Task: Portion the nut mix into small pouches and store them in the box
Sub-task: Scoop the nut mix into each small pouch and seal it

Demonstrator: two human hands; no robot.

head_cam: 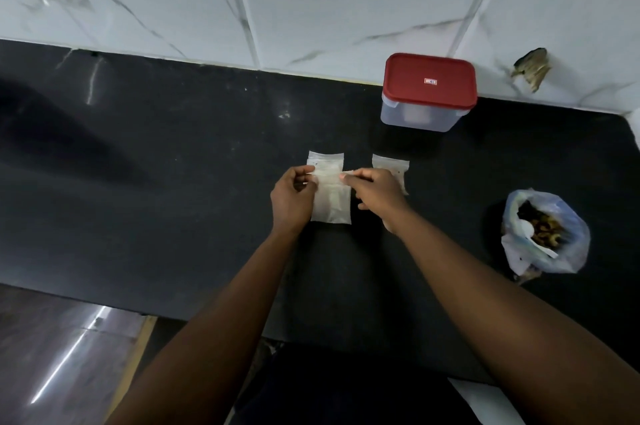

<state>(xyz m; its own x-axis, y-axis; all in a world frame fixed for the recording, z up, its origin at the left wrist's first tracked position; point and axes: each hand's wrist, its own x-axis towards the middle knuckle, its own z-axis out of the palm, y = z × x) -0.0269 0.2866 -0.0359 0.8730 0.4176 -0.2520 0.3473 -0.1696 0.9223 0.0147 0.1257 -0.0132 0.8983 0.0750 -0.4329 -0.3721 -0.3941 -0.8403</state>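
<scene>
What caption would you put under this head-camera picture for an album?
Left hand and right hand pinch a small pouch at the black counter, nut mix bag at right, red-lidded box behind.

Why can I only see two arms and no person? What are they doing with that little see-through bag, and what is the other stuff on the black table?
There is no machine here. The camera sits on a person's head and looks down, so you see only their arms. The left hand and the right hand each pinch the top of a small clear pouch, which looks empty. A second pouch lies on the black counter behind it, and a third pouch lies beside the right hand. Further right is an open plastic bag of nut mix. At the back stands a clear box with its red lid on.
</scene>
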